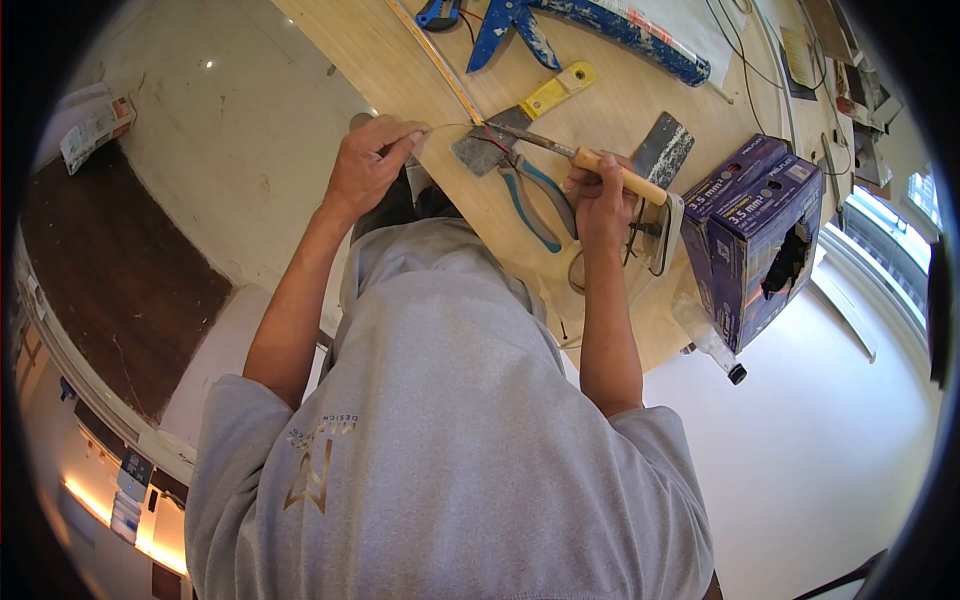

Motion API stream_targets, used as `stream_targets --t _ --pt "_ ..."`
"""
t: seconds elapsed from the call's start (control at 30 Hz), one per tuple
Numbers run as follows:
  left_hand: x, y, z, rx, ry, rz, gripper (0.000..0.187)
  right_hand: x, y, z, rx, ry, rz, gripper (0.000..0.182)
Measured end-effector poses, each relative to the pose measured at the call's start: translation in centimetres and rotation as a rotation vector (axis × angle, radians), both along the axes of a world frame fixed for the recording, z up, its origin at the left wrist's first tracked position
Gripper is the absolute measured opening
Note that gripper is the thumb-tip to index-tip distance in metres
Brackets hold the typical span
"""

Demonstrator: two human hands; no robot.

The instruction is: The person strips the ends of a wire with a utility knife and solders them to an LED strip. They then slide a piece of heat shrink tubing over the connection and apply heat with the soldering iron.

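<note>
My left hand [372, 168] is closed, pinching a thin strand of solder wire [447, 126] just off the table's edge. In my right hand [606, 208] is the wooden handle of a soldering iron [545, 142]. Its tip points left and meets the solder at the end of a narrow LED strip [440, 65], as far as I can see. A short red wire runs from that end over the grey blade of a yellow-handled scraper [550, 93] lying beneath. Teal-handled pliers [535, 205] lie close by, between the scraper and my right hand.
A blue caulking gun [620, 35] lies at the back, beside a blue cutter [438, 14]. Behind my right hand is a second flat blade [663, 150]. Purple boxes [745, 230] stand at the right, and a clear bottle [715, 345] lies at the table [645, 320] edge.
</note>
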State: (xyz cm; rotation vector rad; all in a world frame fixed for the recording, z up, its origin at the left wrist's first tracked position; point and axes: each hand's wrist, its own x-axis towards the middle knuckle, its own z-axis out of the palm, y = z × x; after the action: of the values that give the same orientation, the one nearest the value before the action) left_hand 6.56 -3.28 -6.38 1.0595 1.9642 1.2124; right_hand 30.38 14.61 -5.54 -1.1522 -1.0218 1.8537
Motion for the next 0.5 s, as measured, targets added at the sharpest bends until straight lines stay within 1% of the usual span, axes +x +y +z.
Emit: stream_targets --t 0.23,0.5 --pt "0.22 0.19 0.20 0.039 -0.009 0.030 0.014 0.12 0.08 -0.13 0.016 0.004 0.025 0.016" --pt "0.13 0.12 0.32 0.001 -0.008 0.010 0.016 -0.06 0.03 0.13 0.014 0.006 0.020 0.015"
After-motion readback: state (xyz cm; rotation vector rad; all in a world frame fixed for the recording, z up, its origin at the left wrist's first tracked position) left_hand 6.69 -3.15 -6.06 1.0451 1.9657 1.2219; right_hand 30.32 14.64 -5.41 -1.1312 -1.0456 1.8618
